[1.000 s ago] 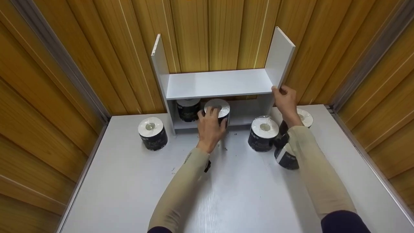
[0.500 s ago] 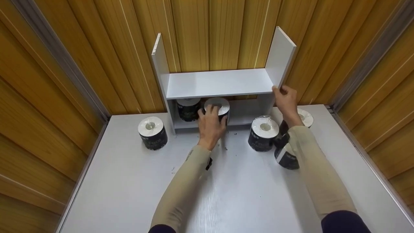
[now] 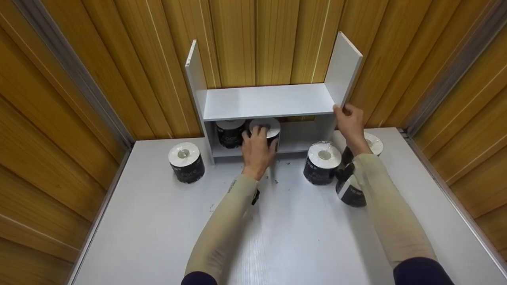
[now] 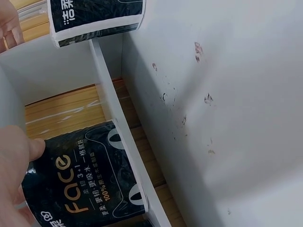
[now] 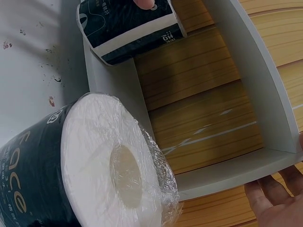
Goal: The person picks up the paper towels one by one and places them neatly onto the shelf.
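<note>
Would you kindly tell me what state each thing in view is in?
White shelf: upright, open-topped.
Held roll: upright, inside shelf.
Other shelved roll: upright.
Left table roll: upright.
Right table rolls: one upright, others partly hidden.
Left hand: gripping held roll.
Right hand: holding side panel.

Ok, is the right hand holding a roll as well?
No, the right hand grips the shelf's right side panel, while only the left hand holds a roll.

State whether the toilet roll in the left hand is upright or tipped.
Upright: the toilet roll shows its white end facing up beneath the left hand.
</note>
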The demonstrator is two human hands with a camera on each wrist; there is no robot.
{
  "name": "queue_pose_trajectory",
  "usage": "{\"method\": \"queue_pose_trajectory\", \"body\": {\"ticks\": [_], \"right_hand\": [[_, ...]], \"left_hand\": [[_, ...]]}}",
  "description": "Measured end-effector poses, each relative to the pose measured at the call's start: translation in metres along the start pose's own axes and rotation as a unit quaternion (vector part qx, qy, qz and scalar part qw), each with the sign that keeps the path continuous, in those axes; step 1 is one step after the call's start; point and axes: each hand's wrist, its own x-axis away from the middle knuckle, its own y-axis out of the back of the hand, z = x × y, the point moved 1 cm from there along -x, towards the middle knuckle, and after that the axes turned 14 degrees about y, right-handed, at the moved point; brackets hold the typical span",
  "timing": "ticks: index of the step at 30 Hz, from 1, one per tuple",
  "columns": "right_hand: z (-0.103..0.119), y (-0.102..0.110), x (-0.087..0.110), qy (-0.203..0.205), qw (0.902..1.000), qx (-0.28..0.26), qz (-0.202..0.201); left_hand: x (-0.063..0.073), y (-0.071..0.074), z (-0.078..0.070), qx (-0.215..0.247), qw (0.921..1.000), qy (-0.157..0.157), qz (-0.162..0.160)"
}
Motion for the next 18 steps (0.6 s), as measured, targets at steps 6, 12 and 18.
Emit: {"method": "queue_pose_trajectory", "body": {"ticks": [6,12,18], "right_hand": [[-0.001,0.000,-0.001,-0.004,1.0000,0.000,0.005],[0.000,0.001,-0.001,-0.011,0.9999,0.003,0.007],[-0.001,0.001,-0.002,-0.013,0.9999,0.003,0.002]], "left_hand": [[0.003,0.005,0.002,-0.025,0.9995,-0.019,-0.011],[0.012,0.010,0.004,-0.007,0.9951,-0.069,-0.070],[0.025,0.012,0.003,0.010,0.9908,-0.091,-0.099]]}}
